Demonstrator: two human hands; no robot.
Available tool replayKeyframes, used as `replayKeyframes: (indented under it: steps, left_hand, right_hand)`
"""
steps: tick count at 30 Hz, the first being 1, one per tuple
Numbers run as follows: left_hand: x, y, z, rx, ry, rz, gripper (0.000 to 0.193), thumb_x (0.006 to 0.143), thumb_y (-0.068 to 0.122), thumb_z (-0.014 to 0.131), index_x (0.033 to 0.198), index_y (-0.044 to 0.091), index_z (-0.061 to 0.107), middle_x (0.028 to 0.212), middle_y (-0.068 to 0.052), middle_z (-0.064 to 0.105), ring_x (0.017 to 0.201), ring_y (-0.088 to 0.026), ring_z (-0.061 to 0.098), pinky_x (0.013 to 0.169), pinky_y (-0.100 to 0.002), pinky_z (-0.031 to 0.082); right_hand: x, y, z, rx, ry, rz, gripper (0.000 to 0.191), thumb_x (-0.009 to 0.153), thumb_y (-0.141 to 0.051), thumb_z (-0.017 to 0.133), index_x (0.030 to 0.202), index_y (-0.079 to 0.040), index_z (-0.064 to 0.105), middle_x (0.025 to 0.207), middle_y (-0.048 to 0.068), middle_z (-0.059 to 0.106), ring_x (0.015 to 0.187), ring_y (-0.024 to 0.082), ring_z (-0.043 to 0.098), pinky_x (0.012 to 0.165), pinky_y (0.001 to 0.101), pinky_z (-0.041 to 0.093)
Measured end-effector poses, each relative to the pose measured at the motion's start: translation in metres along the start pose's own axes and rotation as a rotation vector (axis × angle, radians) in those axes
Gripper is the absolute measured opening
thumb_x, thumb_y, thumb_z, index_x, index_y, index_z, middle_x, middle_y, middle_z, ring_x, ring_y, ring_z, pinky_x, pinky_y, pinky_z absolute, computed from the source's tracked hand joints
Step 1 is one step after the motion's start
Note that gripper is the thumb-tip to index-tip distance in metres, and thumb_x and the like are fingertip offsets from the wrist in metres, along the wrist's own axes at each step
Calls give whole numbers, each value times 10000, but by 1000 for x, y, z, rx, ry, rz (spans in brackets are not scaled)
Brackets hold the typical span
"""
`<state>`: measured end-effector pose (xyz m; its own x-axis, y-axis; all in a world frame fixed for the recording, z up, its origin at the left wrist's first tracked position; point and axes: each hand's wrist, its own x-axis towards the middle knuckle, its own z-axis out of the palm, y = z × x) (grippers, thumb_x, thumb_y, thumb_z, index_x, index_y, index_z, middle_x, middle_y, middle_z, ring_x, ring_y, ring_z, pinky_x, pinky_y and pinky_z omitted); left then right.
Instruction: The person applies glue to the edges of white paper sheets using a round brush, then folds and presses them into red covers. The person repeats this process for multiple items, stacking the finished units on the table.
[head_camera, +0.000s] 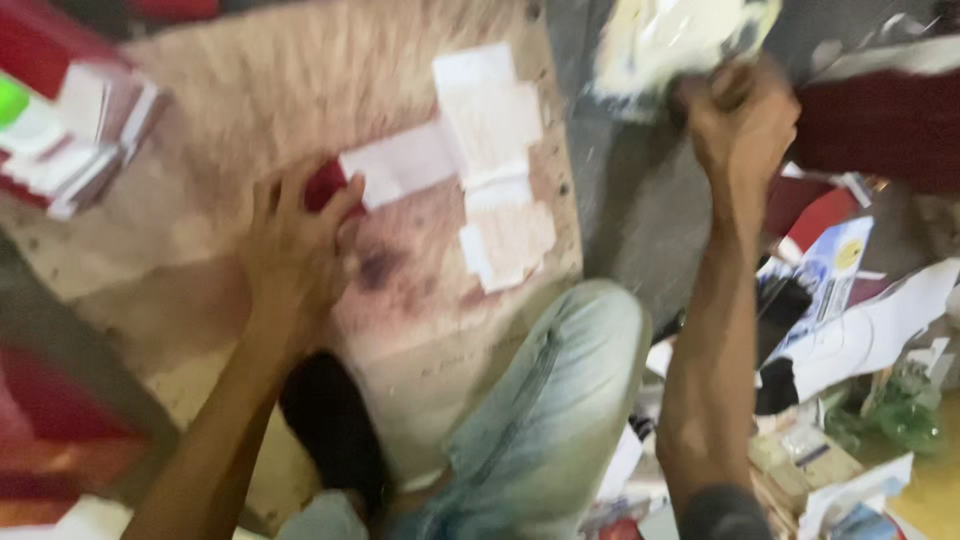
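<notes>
The view is blurred by motion. My left hand (295, 245) presses down on a small red piece (322, 186) lying on a worn wooden board (240, 90). White paper pieces (480, 150) lie in a cross-like layout on the board just right of that hand. My right hand (740, 115) is raised at the upper right, fist closed on the edge of a pale crumpled plastic or paper sheet (670, 40). My knee in light jeans (560, 400) sits between both arms.
A stack of red and white cards or boxes (70, 130) sits at the board's left edge. Scattered papers, packets and scraps (850, 340) cover the floor at right. A dark red object (885, 125) lies at the far right.
</notes>
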<state>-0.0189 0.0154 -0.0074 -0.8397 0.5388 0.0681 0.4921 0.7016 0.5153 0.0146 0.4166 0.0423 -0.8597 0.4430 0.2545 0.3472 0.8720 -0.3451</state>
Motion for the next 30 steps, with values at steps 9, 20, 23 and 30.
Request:
replayKeyframes:
  steps: [9, 20, 23, 30]
  left_hand:
    - [-1, -16, -4, -300, -57, -117, 837, 899, 178, 807, 1605, 103, 362, 1442, -135, 605, 1263, -338, 571, 1019, -442, 469]
    - [2, -27, -7, -265, 8, -137, 962, 852, 279, 860, 1585, 30, 287, 1387, -62, 661, 1177, -294, 605, 1007, -420, 458]
    - [1, -29, -5, -254, 1, -112, 907, 840, 179, 819, 1586, 52, 320, 1407, -59, 660, 1208, -299, 605, 1029, -420, 464]
    - [2, -27, -3, -258, -12, -115, 865, 874, 230, 828, 1571, 57, 346, 1398, -71, 655, 1228, -283, 600, 1004, -446, 454]
  right_hand:
    - [-16, -61, -40, 482, -362, 447, 408, 998, -214, 799, 1332, -4, 693, 986, 45, 698, 700, 130, 562, 604, 291, 429]
    - [-100, -197, 32, 74, -339, -64, 525, 820, -252, 898, 1269, -73, 691, 1170, 157, 714, 943, 334, 740, 800, 424, 598]
    - [-112, -217, 53, 293, -214, -169, 529, 892, -230, 880, 1326, -42, 644, 1287, 170, 678, 1121, 353, 713, 943, 415, 598]
    - [-112, -210, 79, 365, -252, -25, 532, 901, -202, 863, 1353, -19, 650, 1205, 178, 698, 1035, 349, 736, 854, 407, 605]
